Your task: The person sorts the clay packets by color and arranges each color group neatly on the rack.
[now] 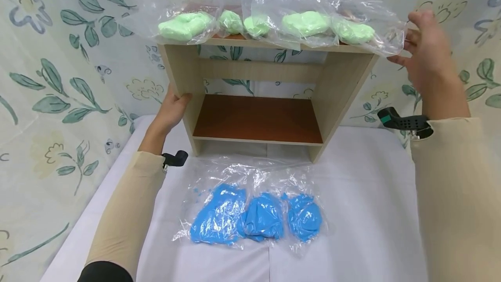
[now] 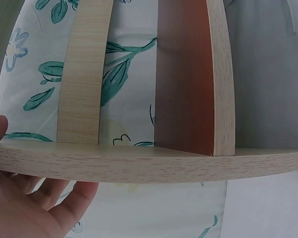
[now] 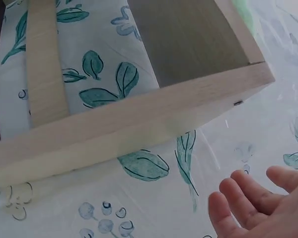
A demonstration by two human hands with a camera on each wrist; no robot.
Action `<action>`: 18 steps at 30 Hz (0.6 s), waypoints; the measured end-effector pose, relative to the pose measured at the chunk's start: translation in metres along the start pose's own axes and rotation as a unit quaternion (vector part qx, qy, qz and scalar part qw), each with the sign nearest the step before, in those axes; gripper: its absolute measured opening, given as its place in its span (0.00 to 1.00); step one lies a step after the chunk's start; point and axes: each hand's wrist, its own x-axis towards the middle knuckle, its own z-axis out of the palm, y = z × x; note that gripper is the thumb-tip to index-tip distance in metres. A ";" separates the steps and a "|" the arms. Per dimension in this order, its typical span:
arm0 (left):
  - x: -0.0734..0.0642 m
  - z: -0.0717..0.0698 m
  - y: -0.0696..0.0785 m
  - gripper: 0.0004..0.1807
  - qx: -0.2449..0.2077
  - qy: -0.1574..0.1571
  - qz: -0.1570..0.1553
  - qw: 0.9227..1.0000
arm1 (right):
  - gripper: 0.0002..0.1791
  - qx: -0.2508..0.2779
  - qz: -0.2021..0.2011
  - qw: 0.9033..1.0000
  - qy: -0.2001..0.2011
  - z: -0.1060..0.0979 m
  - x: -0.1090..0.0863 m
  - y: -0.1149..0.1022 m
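A small wooden shelf [image 1: 262, 71] with pale side panels and a reddish-brown board [image 1: 258, 119] stands against the patterned backdrop. My left hand [image 1: 172, 110] grips its left side panel [image 2: 139, 163], thumb on the inner side and fingers on the outer. Beyond the shelf's top right corner, my right hand [image 1: 428, 51] has relaxed, spread fingers [image 3: 243, 198] and stays apart from the side panel. Its fingertips are close to the end of a clear plastic bag [image 1: 391, 40]; whether they touch it I cannot tell. Several bagged lumps of light green clay [image 1: 305, 23] lie along the shelf's top.
In front of the shelf, clear bags with three lumps of blue clay [image 1: 264, 216] lie on the white-covered table [image 1: 368, 212]. A cloth [image 1: 51, 142] with leaves and flowers hangs behind and to the left. Each wrist wears a black strap [image 1: 407, 121].
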 end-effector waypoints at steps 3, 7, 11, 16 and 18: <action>0.000 -0.001 -0.001 0.35 -0.002 -0.009 -0.001 1.000 | 0.23 0.046 -0.053 0.997 0.043 -0.003 -0.020 0.019; 0.001 -0.003 0.000 0.35 0.001 -0.009 0.004 1.000 | 0.17 0.081 -0.131 0.981 0.115 0.001 -0.051 0.050; 0.002 -0.004 0.000 0.34 0.016 0.004 0.007 1.000 | 0.13 0.051 -0.165 0.975 0.140 0.009 -0.077 0.084; 0.003 -0.002 -0.004 0.33 0.073 0.030 -0.025 0.997 | 0.12 -0.138 -0.170 0.975 0.048 0.017 -0.100 0.125; 0.003 -0.002 -0.006 0.34 0.090 0.039 -0.038 0.994 | 0.14 -0.243 -0.162 0.956 -0.001 0.019 -0.109 0.138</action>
